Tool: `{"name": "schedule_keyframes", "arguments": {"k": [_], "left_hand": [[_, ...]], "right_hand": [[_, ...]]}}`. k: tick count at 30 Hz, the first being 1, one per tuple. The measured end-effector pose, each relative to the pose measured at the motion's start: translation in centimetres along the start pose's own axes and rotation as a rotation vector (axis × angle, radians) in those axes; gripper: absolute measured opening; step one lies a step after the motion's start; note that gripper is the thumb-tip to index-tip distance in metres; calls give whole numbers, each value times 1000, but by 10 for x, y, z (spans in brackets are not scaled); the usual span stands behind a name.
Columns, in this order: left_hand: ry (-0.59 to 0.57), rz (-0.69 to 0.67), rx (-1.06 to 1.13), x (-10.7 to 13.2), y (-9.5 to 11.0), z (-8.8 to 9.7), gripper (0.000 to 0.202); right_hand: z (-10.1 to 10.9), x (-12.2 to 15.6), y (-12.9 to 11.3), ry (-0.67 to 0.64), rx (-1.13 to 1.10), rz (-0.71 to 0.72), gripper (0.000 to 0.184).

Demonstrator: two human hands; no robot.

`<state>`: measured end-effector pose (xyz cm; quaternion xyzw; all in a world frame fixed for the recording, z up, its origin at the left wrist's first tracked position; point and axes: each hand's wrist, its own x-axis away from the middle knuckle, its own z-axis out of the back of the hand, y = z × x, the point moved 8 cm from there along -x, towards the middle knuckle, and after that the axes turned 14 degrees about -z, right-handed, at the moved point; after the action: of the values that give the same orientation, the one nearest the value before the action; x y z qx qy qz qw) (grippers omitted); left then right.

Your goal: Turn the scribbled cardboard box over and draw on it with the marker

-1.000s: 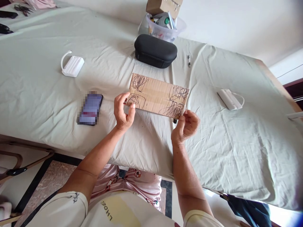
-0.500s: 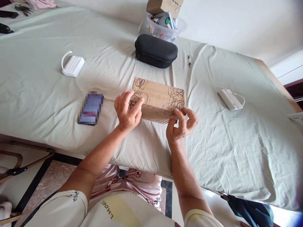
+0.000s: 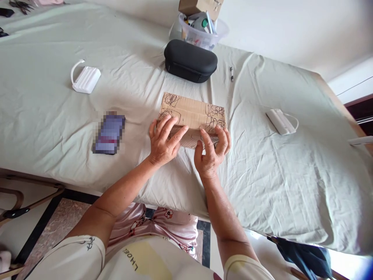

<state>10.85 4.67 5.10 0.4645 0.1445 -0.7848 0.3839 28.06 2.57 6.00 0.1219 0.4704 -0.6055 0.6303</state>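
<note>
A brown cardboard box [image 3: 192,112] with black pen scribbles lies on the table covered by a pale green cloth [image 3: 52,112]. My left hand [image 3: 164,142] rests on the box's near left part, fingers spread flat over its top and front. My right hand [image 3: 211,151] presses on the near right part, fingers curled over the front edge. Both hands hold the box down against the cloth.
A black zip case [image 3: 190,61] lies behind the box, with a pen [image 3: 232,74] to its right. A clear tub of supplies [image 3: 201,33] and a small carton [image 3: 199,7] stand at the back. White power banks [image 3: 85,79] [image 3: 279,121] lie left and right. A phone [image 3: 109,133] lies left.
The cardboard was a flat sheet held up by its lower corners; it has become a closed box shape on the cloth, and both hands have moved inward onto its near side.
</note>
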Motion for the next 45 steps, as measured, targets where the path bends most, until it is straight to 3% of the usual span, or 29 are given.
{"name": "schedule_keyframes", "arguments": {"k": [3, 8, 12, 20, 26, 30, 34, 38, 42, 45], "left_hand": [[97, 19, -45, 3, -11, 9, 35], [180, 117, 6, 6, -36, 19, 40], [206, 190, 63, 6, -45, 20, 43], [250, 284, 134, 14, -54, 12, 43], [131, 577, 293, 35, -78, -18, 27], [107, 631, 328, 42, -86, -27, 29], [-11, 669, 285, 48, -90, -37, 26], [-48, 641, 222, 49, -89, -39, 27], [-39, 631, 200, 48, -89, -35, 15], [-27, 618, 199, 44, -90, -31, 19]], "right_hand": [[5, -4, 15, 59, -61, -8, 39], [5, -9, 37, 49, -92, -76, 37], [10, -11, 48, 101, -175, -153, 39], [0, -10, 65, 46, -267, -317, 38], [-15, -7, 76, -113, -314, -470, 50], [-34, -1, 86, -264, -280, -517, 26], [-55, 6, 95, -396, -230, -516, 29], [-59, 9, 98, -407, -194, -504, 35], [-56, 6, 96, -396, -218, -508, 31], [-51, 3, 95, -362, -245, -534, 44]]}}
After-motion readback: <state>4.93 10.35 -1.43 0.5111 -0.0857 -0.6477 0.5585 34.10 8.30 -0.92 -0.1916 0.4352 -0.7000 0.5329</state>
